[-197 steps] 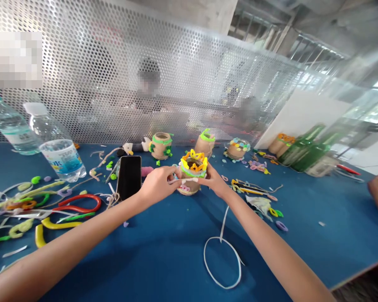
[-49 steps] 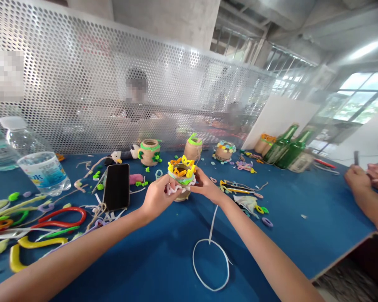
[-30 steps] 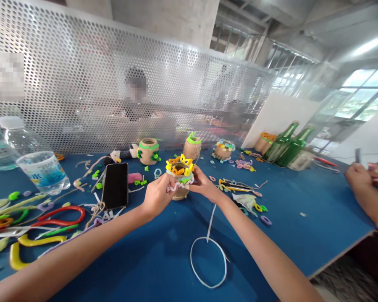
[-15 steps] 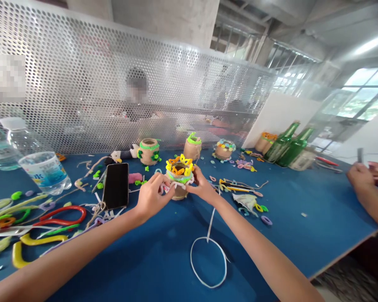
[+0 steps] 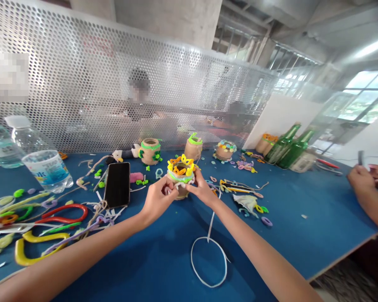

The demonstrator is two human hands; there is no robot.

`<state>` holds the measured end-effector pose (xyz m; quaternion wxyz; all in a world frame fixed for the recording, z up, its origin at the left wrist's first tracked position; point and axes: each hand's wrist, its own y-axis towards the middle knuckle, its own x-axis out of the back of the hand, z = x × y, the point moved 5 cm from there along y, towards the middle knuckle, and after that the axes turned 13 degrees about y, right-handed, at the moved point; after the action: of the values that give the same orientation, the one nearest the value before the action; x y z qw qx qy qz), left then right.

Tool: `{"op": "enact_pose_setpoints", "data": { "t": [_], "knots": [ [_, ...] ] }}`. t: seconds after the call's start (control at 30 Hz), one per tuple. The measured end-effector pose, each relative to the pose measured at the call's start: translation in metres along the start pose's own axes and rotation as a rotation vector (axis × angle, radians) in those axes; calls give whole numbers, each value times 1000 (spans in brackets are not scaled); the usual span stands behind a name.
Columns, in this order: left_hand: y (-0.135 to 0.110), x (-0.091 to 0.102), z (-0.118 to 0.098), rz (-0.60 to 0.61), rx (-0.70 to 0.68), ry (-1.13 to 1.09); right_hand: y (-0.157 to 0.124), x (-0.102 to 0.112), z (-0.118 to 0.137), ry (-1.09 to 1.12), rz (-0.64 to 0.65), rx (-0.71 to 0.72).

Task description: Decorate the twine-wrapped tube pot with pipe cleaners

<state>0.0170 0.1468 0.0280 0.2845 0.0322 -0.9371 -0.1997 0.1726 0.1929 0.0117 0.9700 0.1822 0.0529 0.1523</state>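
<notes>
Here, jar (image 5: 181, 179) mid-frame, long axis upright, between fingers: left hand (image 5: 159, 196) pinches pale strip (image 5: 179, 185) at front left, right hand (image 5: 203, 191) grips right side.

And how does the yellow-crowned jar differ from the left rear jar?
The yellow-crowned jar is topped in yellow and orange; the left rear jar is trimmed in bright and dark green. The right hand touches the yellow-crowned jar, while the left rear jar stands untouched farther back. Both are tan and open-topped.
</notes>
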Motion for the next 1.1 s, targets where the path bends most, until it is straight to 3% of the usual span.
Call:
{"op": "enact_pose_setpoints", "data": {
  "t": [0.27,0.33,0.43,0.53,0.6,0.73,0.93,1.1],
  "knots": [
    [5,2,2,-34,-102,133,0,-2,0,27,-2,-38],
    [3,9,-2,-126,-198,237,0,-2,0,39,-3,-45],
    [-4,17,-13,-280,-447,397,0,-1,-1,52,-12,-54],
    [-9,17,-20,-303,-663,392,0,-1,-1,47,-7,-46],
    [-9,15,-21,-270,-683,321,0,-1,0,39,-3,-38],
    [-4,11,-17,-204,-447,145,0,-2,1,22,-17,-36],
    [-6,-1,2,-180,216,-422,-1,-1,2,-8,6,-32],
    [-14,-12,13,-208,447,-518,-2,1,-2,3,90,-62]
  ]
}}
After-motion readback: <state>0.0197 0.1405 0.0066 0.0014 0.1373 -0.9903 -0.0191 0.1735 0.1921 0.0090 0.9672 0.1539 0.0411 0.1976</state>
